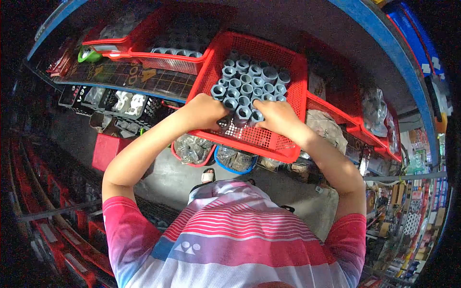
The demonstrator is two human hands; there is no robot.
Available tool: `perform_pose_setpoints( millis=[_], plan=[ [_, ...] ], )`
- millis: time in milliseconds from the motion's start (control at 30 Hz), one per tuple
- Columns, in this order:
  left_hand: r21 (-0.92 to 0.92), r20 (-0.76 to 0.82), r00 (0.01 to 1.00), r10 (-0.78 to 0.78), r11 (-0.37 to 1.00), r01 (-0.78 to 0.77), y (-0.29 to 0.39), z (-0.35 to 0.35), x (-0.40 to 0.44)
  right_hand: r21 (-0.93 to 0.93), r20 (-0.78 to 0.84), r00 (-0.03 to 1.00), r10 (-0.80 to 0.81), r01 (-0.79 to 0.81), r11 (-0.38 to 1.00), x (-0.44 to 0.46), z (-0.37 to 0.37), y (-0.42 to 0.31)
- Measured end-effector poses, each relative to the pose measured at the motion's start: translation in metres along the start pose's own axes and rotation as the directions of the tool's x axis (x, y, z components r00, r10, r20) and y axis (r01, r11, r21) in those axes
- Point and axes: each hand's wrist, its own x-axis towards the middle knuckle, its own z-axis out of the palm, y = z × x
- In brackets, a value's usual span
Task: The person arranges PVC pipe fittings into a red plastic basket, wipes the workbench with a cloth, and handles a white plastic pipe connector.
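Observation:
Many grey plastic pipe fittings (pixel 246 89), with hexagonal or round rims, stand on end, packed together in a red slotted plastic basket (pixel 293 137). My left hand (pixel 207 113) reaches into the basket at the near left side of the group. Its fingers are curled against a grey fitting (pixel 230 103), and the fingertips are partly hidden. On the near right side, my right hand (pixel 278 117) has its thumb and fingers closed around another fitting (pixel 257 115). Bare basket floor shows between the two hands.
More red baskets stand on the shelf, one with grey fittings (pixel 176 52) at left and one with bagged parts (pixel 374 113) at right. Below are a blue-rimmed tub (pixel 235 159), a red tub (pixel 193 149) and black crates (pixel 127 103). A blue shelf edge (pixel 398 53) curves overhead.

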Motion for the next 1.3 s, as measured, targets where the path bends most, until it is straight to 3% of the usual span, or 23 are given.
perform_pose_setpoints(
  millis=[200,267,333,400,467,500,600,667,833,867,967,1000,1033,1133,1200,1233,1300],
  plan=[
    [0.072,-0.060,0.998,-0.006,0.997,0.010,0.006,0.000,0.002,-0.015,0.015,1.000,0.027,-0.027,1.000,0.001,-0.002,-0.002],
    [0.005,-0.166,0.985,-0.049,0.999,0.050,0.003,0.007,0.004,-0.020,0.021,0.999,0.032,-0.032,0.999,0.001,0.000,0.000],
    [0.050,-0.127,0.990,-0.066,0.996,0.072,0.003,0.003,0.004,-0.009,0.012,1.000,0.005,-0.005,1.000,0.001,-0.003,0.001],
    [0.043,-0.080,0.990,-0.118,0.992,0.122,0.009,-0.004,0.000,0.069,-0.029,0.999,0.014,-0.012,0.998,-0.007,-0.013,0.002],
    [0.027,0.000,0.984,-0.177,0.984,0.177,0.017,-0.020,-0.004,0.273,-0.068,0.995,0.069,-0.048,0.961,-0.019,-0.035,-0.001],
    [-0.023,-0.069,0.980,-0.189,0.982,0.188,0.021,-0.021,-0.008,0.266,-0.075,0.994,0.080,-0.057,0.962,-0.029,-0.043,0.000],
    [-0.182,-0.318,0.931,-0.182,0.975,0.129,0.039,-0.033,-0.024,0.505,-0.327,0.917,0.230,-0.037,0.863,-0.072,-0.053,0.004],
    [-0.360,-0.297,0.921,-0.252,0.923,0.137,0.056,-0.042,-0.034,0.605,-0.350,0.861,0.370,-0.093,0.790,-0.100,-0.052,0.015],
    [-0.521,-0.311,0.885,-0.347,0.841,0.147,0.080,-0.013,-0.032,0.437,-0.499,0.705,0.504,-0.298,0.849,-0.141,-0.021,0.064],
    [-0.518,-0.314,0.888,-0.335,0.845,0.136,0.078,-0.016,-0.025,0.352,-0.547,0.685,0.482,-0.334,0.874,-0.145,-0.022,0.074],
    [-0.411,-0.355,0.902,-0.246,0.908,0.086,0.072,-0.038,-0.002,0.327,-0.645,0.608,0.463,-0.328,0.886,-0.147,-0.028,0.123],
    [-0.395,-0.369,0.909,-0.195,0.918,0.036,0.070,-0.045,0.008,0.377,-0.648,0.584,0.488,-0.311,0.872,-0.145,-0.030,0.142],
    [-0.362,-0.365,0.919,-0.146,0.932,0.004,0.070,-0.054,0.019,0.368,-0.546,0.579,0.606,-0.484,0.794,-0.146,-0.018,0.175],
    [-0.276,-0.338,0.941,-0.010,0.957,-0.089,0.070,-0.069,0.056,0.331,-0.440,0.612,0.657,-0.570,0.752,-0.129,-0.019,0.231],
    [-0.251,-0.387,0.921,0.041,0.956,-0.148,0.070,-0.074,0.084,0.085,-0.219,0.718,0.661,-0.661,0.746,-0.116,-0.012,0.265],
    [-0.264,-0.384,0.922,0.052,0.951,-0.163,0.069,-0.075,0.098,0.085,-0.226,0.717,0.659,-0.659,0.747,-0.113,0.002,0.287],
    [-0.243,-0.414,0.907,0.073,0.952,-0.188,0.066,-0.073,0.128,0.146,-0.223,0.819,0.528,-0.508,0.849,-0.114,0.033,0.339]
  ],
)
